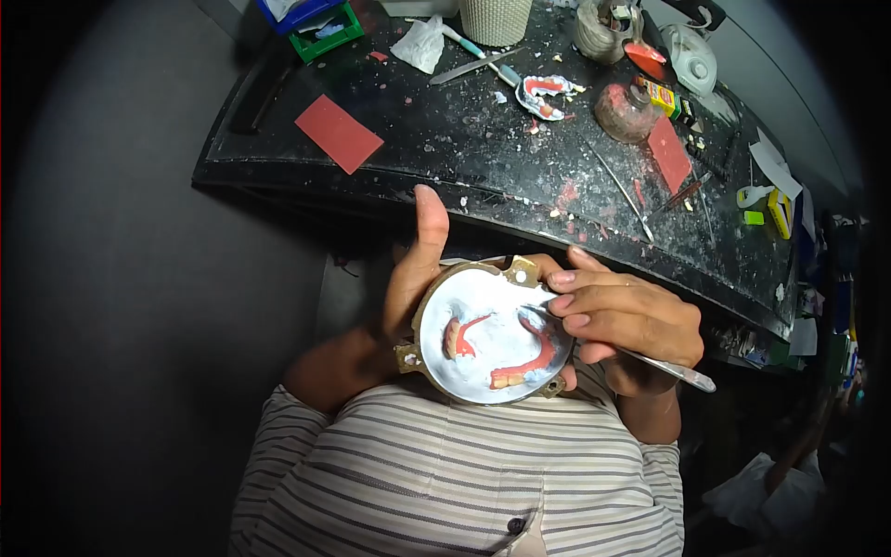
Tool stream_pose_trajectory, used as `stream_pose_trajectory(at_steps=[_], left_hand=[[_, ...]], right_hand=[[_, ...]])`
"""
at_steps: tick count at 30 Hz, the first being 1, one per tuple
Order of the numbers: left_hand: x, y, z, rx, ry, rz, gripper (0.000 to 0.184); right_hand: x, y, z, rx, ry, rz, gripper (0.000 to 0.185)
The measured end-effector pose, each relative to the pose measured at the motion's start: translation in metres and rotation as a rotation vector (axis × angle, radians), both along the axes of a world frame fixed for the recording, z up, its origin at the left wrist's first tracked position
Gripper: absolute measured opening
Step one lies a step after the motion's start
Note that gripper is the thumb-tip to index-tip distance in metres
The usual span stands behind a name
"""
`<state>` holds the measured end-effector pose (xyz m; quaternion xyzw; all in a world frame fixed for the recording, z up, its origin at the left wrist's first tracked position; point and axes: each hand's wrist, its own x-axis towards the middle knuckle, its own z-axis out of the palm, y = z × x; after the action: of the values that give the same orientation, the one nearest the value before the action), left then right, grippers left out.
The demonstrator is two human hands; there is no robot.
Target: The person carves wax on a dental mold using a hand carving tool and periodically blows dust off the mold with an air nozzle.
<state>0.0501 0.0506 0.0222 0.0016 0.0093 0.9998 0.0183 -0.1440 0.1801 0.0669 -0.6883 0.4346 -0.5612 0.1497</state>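
Observation:
A round brass dental flask (406, 359) filled with white plaster (506, 345) is held in front of my chest. Set in the plaster are two pieces of pink wax with teeth, a small one (455, 339) on the left and a curved one (543, 357) on the right. My left hand (413, 283) cradles the flask from its left side and from beneath, thumb sticking up. Pinched in my right hand (640, 320) is a metal spatula (687, 374), its handle pointing down right. The spatula's tip meets the plaster near the upper right; the fingers partly cover it.
On the black workbench (269, 148) lie a pink wax sheet (340, 134), another wax sheet (669, 156), a filled impression tray (543, 97), a knife (469, 67) and a glass jar (626, 113). A woven pot (496, 20) stands at the back. Plaster crumbs cover the top.

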Motion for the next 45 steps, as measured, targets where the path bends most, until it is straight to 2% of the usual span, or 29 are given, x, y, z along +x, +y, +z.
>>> stream_pose_trajectory(at_steps=[4, 7, 13, 16, 17, 19, 20, 25, 28, 30, 31, 32, 34, 35, 37, 38, 42, 44, 45], left_hand=[[0.0, -0.002, 0.003, -0.028, 0.046, -0.007, 0.139], [-0.001, 0.0, 0.01, -0.098, -0.056, -0.029, 0.14], [0.001, 0.001, 0.004, 0.023, -0.11, -0.025, 0.141], [0.001, 0.0, -0.013, -0.033, -0.019, -0.023, 0.143], [-0.001, -0.003, -0.027, -0.044, 0.147, -0.055, 0.143], [-0.003, -0.006, -0.032, -0.054, 0.312, -0.087, 0.144], [-0.001, -0.006, -0.032, -0.03, 0.246, -0.084, 0.143], [-0.002, -0.003, -0.034, 0.015, 0.114, -0.029, 0.142], [-0.007, -0.002, -0.026, 0.065, 0.305, -0.013, 0.142], [0.002, -0.005, -0.008, -0.196, -0.178, -0.066, 0.142], [0.002, -0.005, -0.013, -0.195, -0.179, -0.067, 0.142], [0.0, -0.004, -0.022, -0.106, -0.034, -0.068, 0.143], [-0.003, -0.002, -0.012, -0.017, 0.11, -0.069, 0.144], [0.0, 0.002, -0.003, -0.117, -0.131, -0.047, 0.147], [0.0, 0.002, 0.0, -0.217, -0.373, -0.027, 0.149], [0.001, -0.002, -0.011, -0.169, -0.22, -0.054, 0.149], [-0.005, -0.005, -0.027, -0.097, 0.028, -0.074, 0.145], [-0.008, -0.007, -0.04, -0.094, 0.181, -0.067, 0.141], [-0.008, -0.007, -0.038, -0.098, 0.242, -0.063, 0.14]], right_hand=[[0.0, 0.001, 0.0, 0.001, 0.005, 0.028, 0.028], [-0.001, 0.002, 0.002, 0.011, 0.014, 0.034, 0.025], [-0.001, 0.001, 0.001, -0.008, 0.023, 0.044, 0.018], [-0.003, 0.001, -0.002, 0.0, 0.027, 0.027, 0.017], [-0.004, 0.001, -0.004, 0.016, 0.029, 0.011, 0.018], [-0.001, 0.001, -0.009, 0.018, 0.002, -0.008, 0.021], [0.0, 0.002, -0.01, 0.024, -0.026, -0.027, 0.029], [-0.002, 0.004, -0.008, 0.047, -0.111, -0.002, 0.033], [-0.002, 0.005, -0.006, 0.059, -0.1, 0.012, 0.034], [-0.005, 0.005, -0.005, 0.066, -0.081, 0.017, 0.035], [-0.009, 0.004, -0.006, 0.054, -0.061, 0.055, 0.026], [-0.011, 0.003, -0.006, 0.041, -0.039, 0.094, 0.02], [-0.01, 0.004, -0.007, 0.039, -0.029, 0.083, 0.021], [-0.01, 0.004, -0.008, 0.036, -0.017, 0.072, 0.021], [-0.01, 0.004, -0.009, 0.031, 0.02, 0.044, 0.02], [-0.009, 0.005, -0.009, 0.025, 0.056, 0.017, 0.02], [-0.004, 0.007, -0.015, 0.034, 0.04, -0.037, 0.02], [-0.002, 0.007, -0.02, 0.035, -0.126, -0.032, 0.027], [-0.003, 0.006, -0.019, 0.034, -0.126, -0.032, 0.027]])
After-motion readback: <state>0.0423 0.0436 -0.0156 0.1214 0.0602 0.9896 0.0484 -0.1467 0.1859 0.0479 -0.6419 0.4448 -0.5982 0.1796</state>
